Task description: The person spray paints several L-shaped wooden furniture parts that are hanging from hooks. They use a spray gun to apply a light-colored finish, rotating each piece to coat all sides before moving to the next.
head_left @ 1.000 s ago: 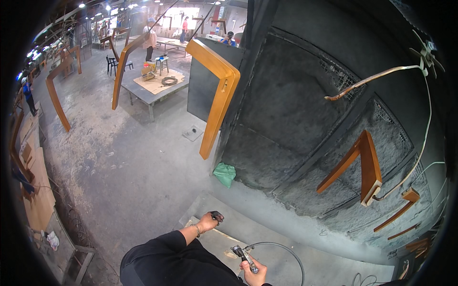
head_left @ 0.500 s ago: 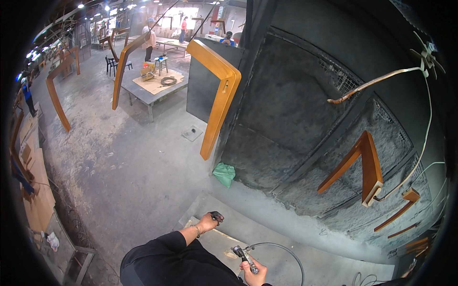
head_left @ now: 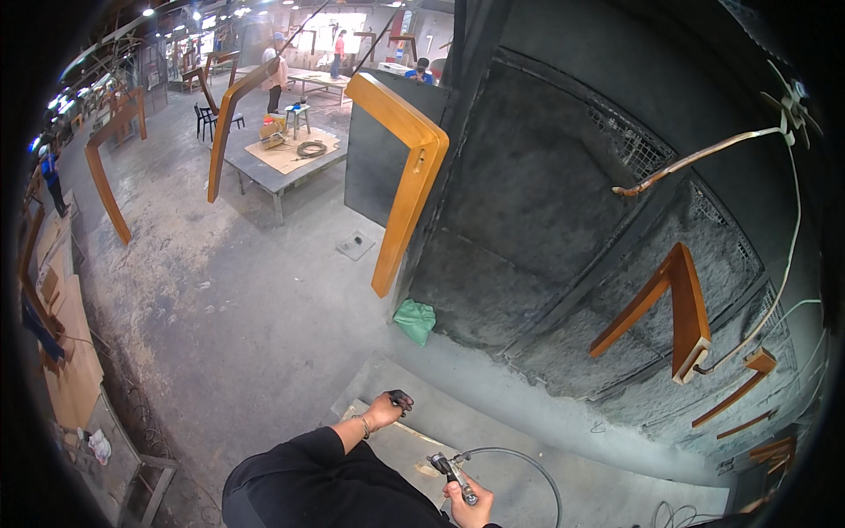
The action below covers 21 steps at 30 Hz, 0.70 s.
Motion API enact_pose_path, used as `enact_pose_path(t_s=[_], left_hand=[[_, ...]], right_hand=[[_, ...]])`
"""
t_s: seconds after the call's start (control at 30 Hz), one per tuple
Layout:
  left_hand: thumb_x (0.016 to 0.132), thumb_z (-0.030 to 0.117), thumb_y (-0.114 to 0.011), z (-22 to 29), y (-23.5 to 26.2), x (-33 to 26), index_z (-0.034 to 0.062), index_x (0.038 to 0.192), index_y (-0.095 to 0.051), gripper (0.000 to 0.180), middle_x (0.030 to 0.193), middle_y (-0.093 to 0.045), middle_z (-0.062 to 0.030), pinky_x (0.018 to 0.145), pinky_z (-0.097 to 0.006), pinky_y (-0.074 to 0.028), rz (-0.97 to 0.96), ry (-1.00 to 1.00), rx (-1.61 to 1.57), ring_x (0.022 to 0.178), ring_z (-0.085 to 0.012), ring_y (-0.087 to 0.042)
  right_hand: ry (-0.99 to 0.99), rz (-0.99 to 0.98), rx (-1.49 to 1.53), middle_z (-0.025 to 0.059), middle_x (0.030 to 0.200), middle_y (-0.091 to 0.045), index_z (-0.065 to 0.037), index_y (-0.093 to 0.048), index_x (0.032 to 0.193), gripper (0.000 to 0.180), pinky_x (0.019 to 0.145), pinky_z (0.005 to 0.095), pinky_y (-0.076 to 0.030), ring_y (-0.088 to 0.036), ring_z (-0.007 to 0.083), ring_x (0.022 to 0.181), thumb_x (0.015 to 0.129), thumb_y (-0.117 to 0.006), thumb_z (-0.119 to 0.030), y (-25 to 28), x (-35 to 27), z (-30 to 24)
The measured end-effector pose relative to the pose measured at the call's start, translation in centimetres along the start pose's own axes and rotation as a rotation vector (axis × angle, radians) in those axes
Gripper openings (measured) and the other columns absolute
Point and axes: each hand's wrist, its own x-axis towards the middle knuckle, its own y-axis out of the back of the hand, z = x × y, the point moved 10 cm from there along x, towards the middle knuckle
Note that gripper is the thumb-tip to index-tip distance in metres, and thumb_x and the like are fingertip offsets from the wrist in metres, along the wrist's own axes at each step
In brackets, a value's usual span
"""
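right hand [head_left: 475,505] wrapped round spray gun [head_left: 452,476], hose [head_left: 529,460] curving off right of it; left hand [head_left: 385,409] half-curled, can't tell if gripping.

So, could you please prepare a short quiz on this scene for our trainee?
1. Which hand grips the metal tool with the hose?
2. True or false: the green bag hangs in the air.
3. Which colour is the left sleeve? A) white B) black C) red

Key: 1. The right hand. 2. False; it lies on the floor. 3. B.
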Motion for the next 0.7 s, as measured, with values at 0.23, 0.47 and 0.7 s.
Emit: enact_pose_path(t_s=[0.23, 0.47, 0.7], left_hand=[[0.086, -0.002, -0.048, -0.9, 0.3, 0.7, 0.003, 0.102, -0.068, 0.026, 0.099, -0.071, -0.0064, 0.08, -0.03, -0.056, -0.007, -0.017, -0.013, 0.094, -0.0154, -0.069], [0.086, -0.001, -0.048, -0.1, 0.7, 0.4, 0.0035, 0.101, -0.069, 0.026, 0.099, -0.071, -0.0063, 0.079, -0.029, -0.056, 0.014, 0.008, 0.028, 0.092, -0.0145, -0.068], [0.086, -0.002, -0.05, 0.0, 0.6, 0.7, 0.0038, 0.101, -0.069, 0.025, 0.096, -0.071, -0.0049, 0.077, -0.028, -0.055, 0.017, 0.013, -0.032, 0.088, -0.0128, -0.065]], right_hand=[[0.036, 0.012, 0.002, -0.0039, 0.076, -0.062, -0.001, -0.073, 0.106, 0.019, 0.053, 0.0229, -0.039, -0.05, 0.0036, 0.064, 0.095, -0.068, -0.016, -0.3, 0.3, -0.3], [-0.009, -0.009, -0.006, -0.004, 0.078, -0.063, -0.002, -0.072, 0.115, 0.024, 0.054, 0.0221, -0.039, -0.051, 0.0031, 0.065, 0.095, -0.068, -0.015, -0.4, 0.7, 0.7], [-0.009, -0.016, 0.001, -0.0031, 0.08, -0.064, -0.003, -0.071, 0.119, 0.026, 0.054, 0.0223, -0.041, -0.052, 0.0034, 0.067, 0.096, -0.068, -0.015, -0.5, 0.9, 0.7]])
